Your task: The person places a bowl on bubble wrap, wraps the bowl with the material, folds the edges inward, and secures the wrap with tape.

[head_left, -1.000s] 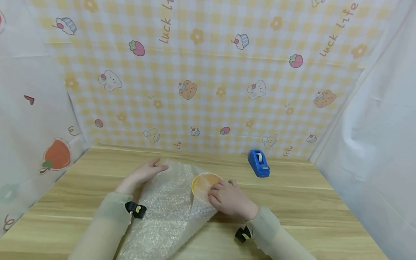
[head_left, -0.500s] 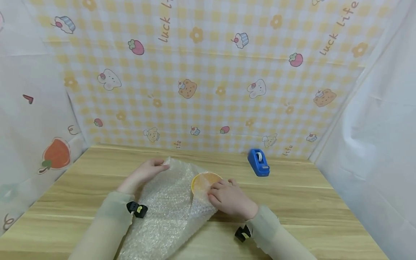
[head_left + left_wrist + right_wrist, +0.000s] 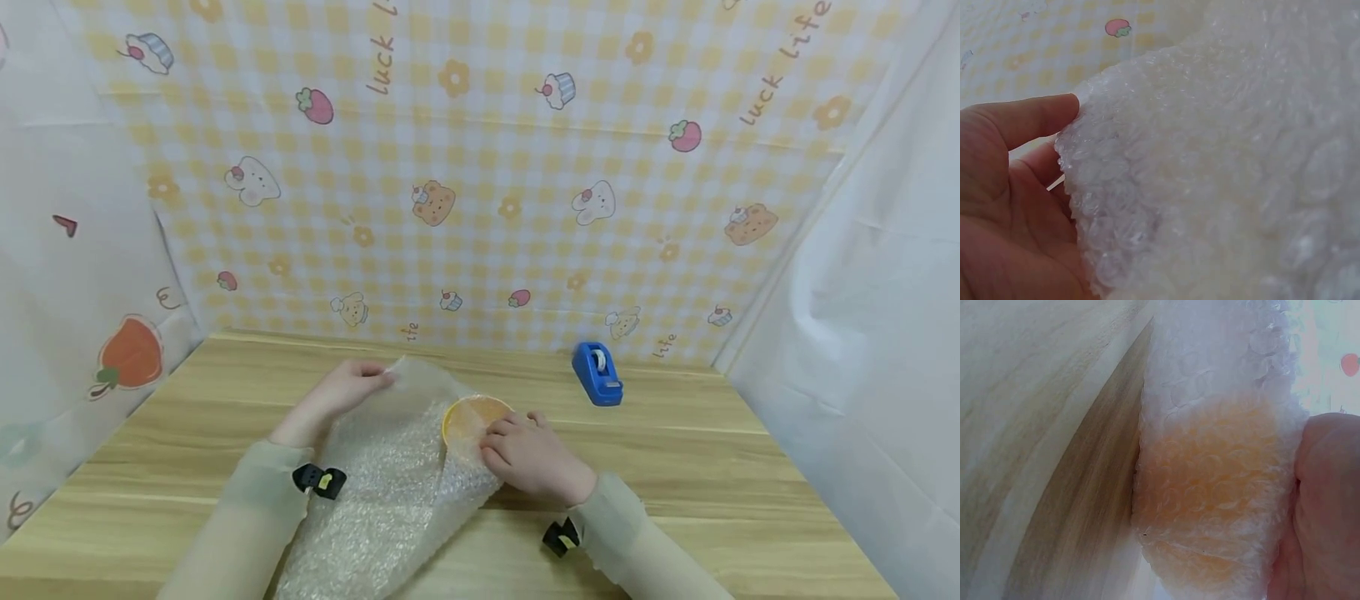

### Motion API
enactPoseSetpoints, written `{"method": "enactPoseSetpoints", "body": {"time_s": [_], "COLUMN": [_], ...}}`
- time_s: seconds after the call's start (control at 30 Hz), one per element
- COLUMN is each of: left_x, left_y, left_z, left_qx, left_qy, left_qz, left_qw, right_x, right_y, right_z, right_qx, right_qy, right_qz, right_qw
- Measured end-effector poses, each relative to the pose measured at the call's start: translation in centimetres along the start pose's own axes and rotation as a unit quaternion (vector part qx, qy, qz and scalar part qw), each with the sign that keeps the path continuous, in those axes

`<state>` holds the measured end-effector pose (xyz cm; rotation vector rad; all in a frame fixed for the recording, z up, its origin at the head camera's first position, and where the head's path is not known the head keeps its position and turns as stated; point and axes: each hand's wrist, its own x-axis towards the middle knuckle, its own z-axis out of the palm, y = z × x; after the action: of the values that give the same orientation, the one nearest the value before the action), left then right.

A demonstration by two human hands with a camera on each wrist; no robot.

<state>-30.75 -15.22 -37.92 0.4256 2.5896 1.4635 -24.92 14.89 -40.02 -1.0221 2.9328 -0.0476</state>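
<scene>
A sheet of bubble wrap [image 3: 382,467] slants across the table in the head view. My left hand [image 3: 351,387] pinches its far left corner between thumb and fingers; in the left wrist view the thumb [image 3: 1054,115] lies along its edge. At the sheet's right side, a round orange bowl [image 3: 467,421] with a yellow rim stands partly covered by the wrap. My right hand [image 3: 536,462] holds wrap and bowl together, fingers bent over the rim. Orange shows through the bubbles [image 3: 1210,462] in the right wrist view. The bowl's lower part is hidden.
A blue tape dispenser [image 3: 597,374] with a roll stands at the back right of the wooden table [image 3: 690,467]. A checked, printed cloth [image 3: 495,167] hangs behind the table. White cloths hang on both sides.
My left hand's fingers have closed on the wrap's corner, and that corner has risen and shifted right. The right hand and the bowl have stayed in place.
</scene>
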Motion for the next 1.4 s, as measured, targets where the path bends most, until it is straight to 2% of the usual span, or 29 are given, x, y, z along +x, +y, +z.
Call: {"method": "enactPoseSetpoints", "body": {"time_s": [0.2, 0.43, 0.67, 0.8, 1.0, 1.2, 1.4], "left_x": [0.1, -0.4, -0.8, -1.0, -1.2, -1.4, -1.5], "left_y": [1.4, 2.7, 4.2, 4.9, 5.2, 5.2, 5.3], "left_z": [0.3, 1.1, 2.6, 3.6, 4.9, 6.5, 7.8], "left_qx": [0.020, -0.005, -0.036, -0.055, -0.085, -0.075, -0.053], "left_qy": [-0.001, 0.000, -0.020, -0.038, -0.086, -0.128, -0.154], "left_qz": [0.037, 0.053, 0.071, 0.064, 0.071, 0.051, 0.074], "left_qw": [0.9991, 0.9986, 0.9967, 0.9957, 0.9901, 0.9877, 0.9838], "right_x": [-0.1, 0.0, 0.0, 0.0, 0.2, 0.2, 0.2], "right_y": [0.1, 0.1, 0.1, 0.1, 0.2, 0.1, 0.0], "right_z": [-0.1, 0.0, 0.1, 0.2, 0.3, 0.1, 0.0], "right_qx": [0.004, -0.002, -0.009, -0.010, -0.016, -0.016, -0.017], "right_qy": [0.001, 0.004, 0.012, 0.013, 0.014, 0.011, 0.008], "right_qz": [0.001, -0.001, -0.004, -0.004, -0.006, -0.009, -0.008], "right_qw": [1.000, 1.000, 1.000, 1.000, 1.000, 1.000, 1.000]}}
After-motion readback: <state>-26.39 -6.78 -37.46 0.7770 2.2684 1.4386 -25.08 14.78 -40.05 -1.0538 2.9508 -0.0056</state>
